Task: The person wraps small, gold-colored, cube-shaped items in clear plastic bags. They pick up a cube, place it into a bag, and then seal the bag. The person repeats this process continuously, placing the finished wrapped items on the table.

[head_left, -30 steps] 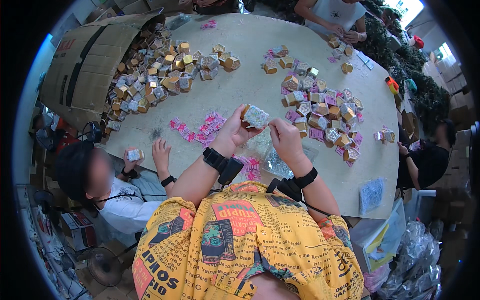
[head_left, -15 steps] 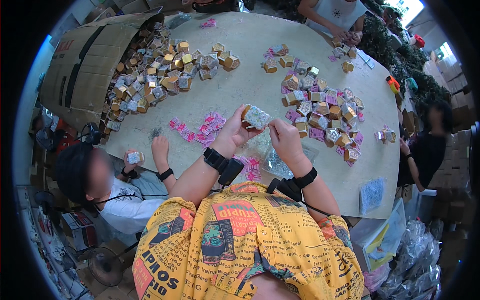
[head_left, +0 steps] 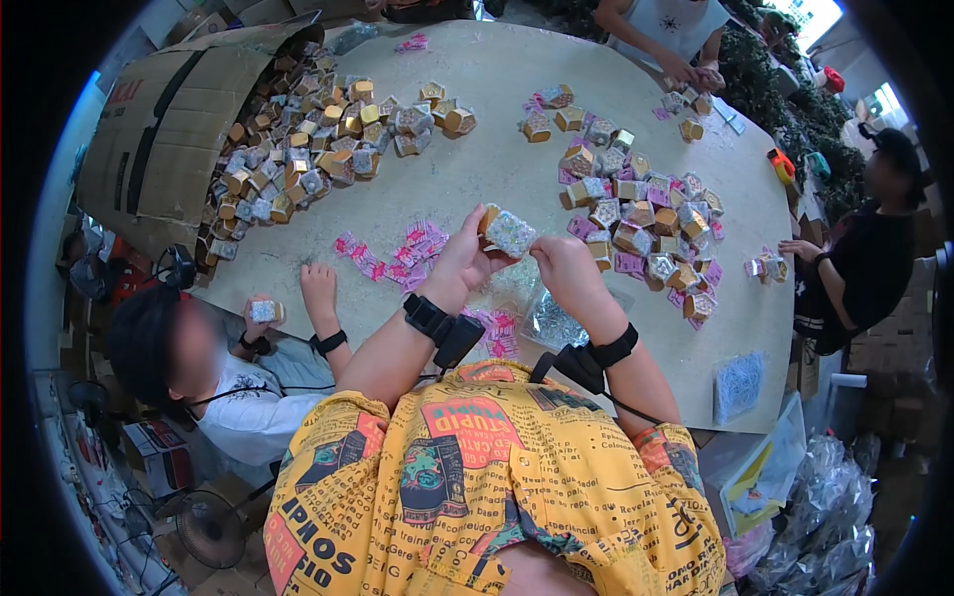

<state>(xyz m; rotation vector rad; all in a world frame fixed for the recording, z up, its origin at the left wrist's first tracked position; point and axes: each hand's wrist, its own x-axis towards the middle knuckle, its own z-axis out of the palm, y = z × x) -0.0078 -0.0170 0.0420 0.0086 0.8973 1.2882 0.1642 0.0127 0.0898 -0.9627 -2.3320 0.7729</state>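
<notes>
Over the near middle of the table, my left hand (head_left: 463, 260) holds a small faceted ornament (head_left: 510, 234) with gold sides and a glittery, pale face. The fingers of my right hand (head_left: 570, 276) are pinched together at the ornament's right edge; whatever sits between them is too small to make out. Below that hand lies a clear tray (head_left: 553, 323) of thin, shiny pieces, partly covered by my wrist. Pink printed tags (head_left: 405, 260) lie left of my left hand, and more pink tags (head_left: 495, 336) lie between my forearms.
A cardboard box (head_left: 164, 129) on its side spills a heap of ornaments (head_left: 298, 149) at the far left. Another pile of ornaments (head_left: 646, 223) with pink tags spreads to the right. A bag of thin strands (head_left: 738, 387) rests near the right edge. Other people stand or sit around the table.
My hands and the ornament stay almost in place, with my right hand shifting slightly. The person at the right has straightened up and put a hand on the table edge.
</notes>
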